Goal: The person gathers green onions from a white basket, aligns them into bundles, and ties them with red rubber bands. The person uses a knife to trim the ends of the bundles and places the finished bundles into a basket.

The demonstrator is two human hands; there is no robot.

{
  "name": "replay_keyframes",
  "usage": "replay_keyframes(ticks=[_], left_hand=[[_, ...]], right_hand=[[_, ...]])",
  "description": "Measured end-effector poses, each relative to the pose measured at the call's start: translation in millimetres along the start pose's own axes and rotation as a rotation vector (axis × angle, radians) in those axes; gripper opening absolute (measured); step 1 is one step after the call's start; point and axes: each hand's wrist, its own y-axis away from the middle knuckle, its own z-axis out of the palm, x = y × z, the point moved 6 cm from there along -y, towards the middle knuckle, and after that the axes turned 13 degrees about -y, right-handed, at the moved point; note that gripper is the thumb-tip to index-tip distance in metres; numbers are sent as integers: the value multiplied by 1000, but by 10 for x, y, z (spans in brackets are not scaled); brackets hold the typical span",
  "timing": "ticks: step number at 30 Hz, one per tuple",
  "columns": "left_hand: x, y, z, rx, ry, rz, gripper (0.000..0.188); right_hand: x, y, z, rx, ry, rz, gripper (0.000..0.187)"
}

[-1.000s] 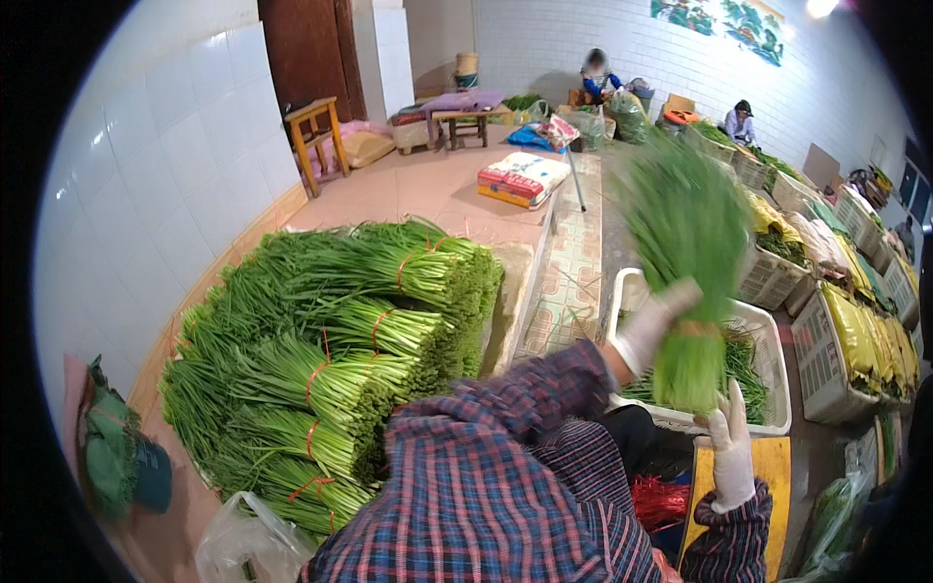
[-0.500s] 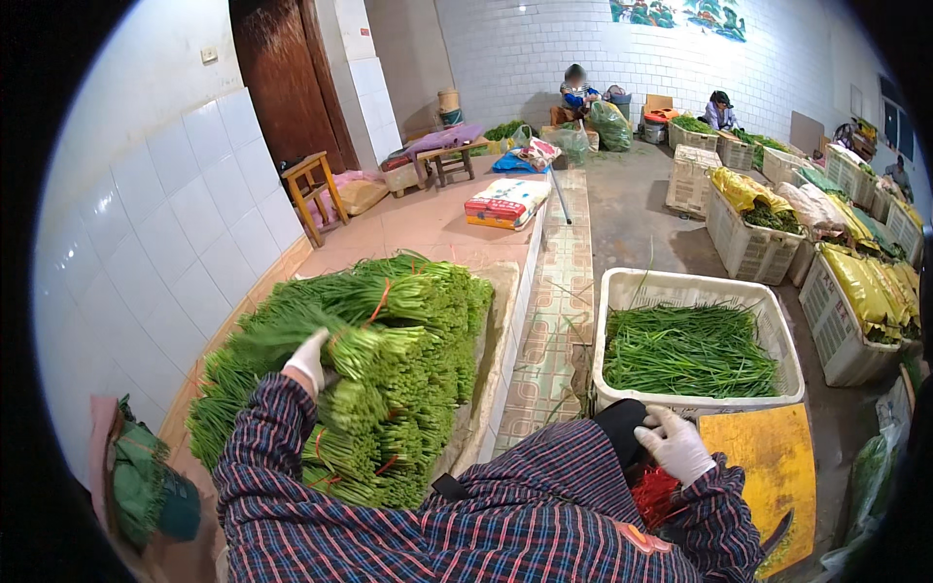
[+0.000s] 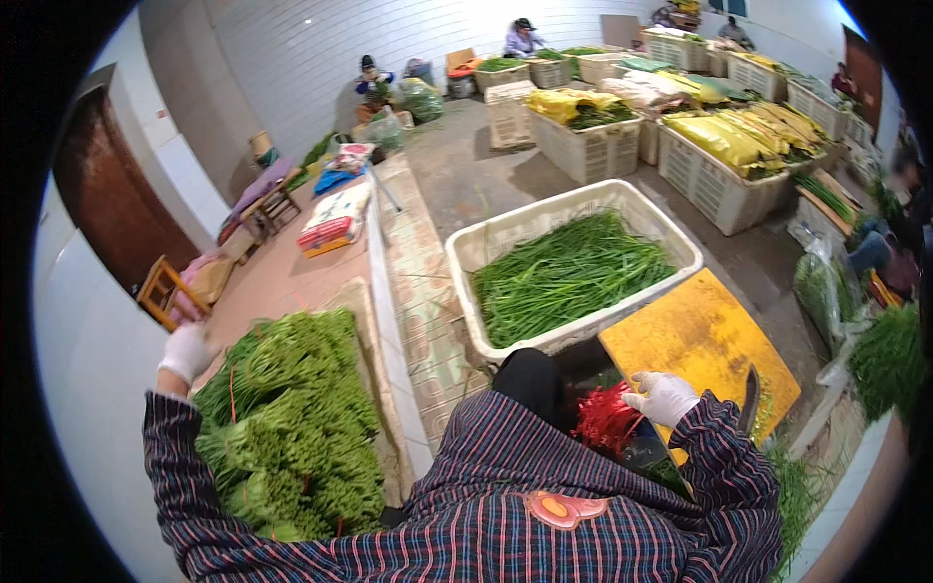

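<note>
My left hand (image 3: 188, 352), in a white glove, is raised beside the upper left edge of a pile of green stalk bundles (image 3: 292, 418). Its fingers are too blurred and turned away to read. The bundles look like garlic chives, with cut ends toward me and thin red bands around some of them. At my right knee, my white-gloved right hand (image 3: 664, 398) has its fingertips closed at the edge of a clump of red ties (image 3: 604, 416). A yellow board (image 3: 695, 335) lies just beyond that hand, with a dark curved knife (image 3: 749, 398) on it.
A white crate (image 3: 465, 291) holding loose long green leaves (image 3: 573, 272) stands ahead. Further crates (image 3: 588, 146) with yellow covers fill the far right. A wooden stool (image 3: 167, 291) is by the left wall. People sit at the back and at the right edge.
The view has swung to the right. My left hand has moved off the bundles to the pile's far left side. My right hand has lowered onto the red ties.
</note>
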Motion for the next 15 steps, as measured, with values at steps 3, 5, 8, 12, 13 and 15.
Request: replay_keyframes(ticks=[3,5,8,12,13,15], left_hand=[[1524,-695,-1210,326,431,397,35],[2570,-1058,-1668,335,677,612,35],[3913,-1402,-1762,317,744,839,38],[6002,-1469,-1924,272,898,1163,39],[6485,-1439,-1953,246,943,1203,44],[7503,-1355,-1941,207,975,1266,58]], right_hand=[[-18,106,-179,20,55,98,48],[91,93,-141,13,15,123,48],[107,81,-46,21,38,64,44],[297,77,-162,79,30,108,41],[301,73,-233,117,28,110,41],[314,56,-358,174,11,115,41]])
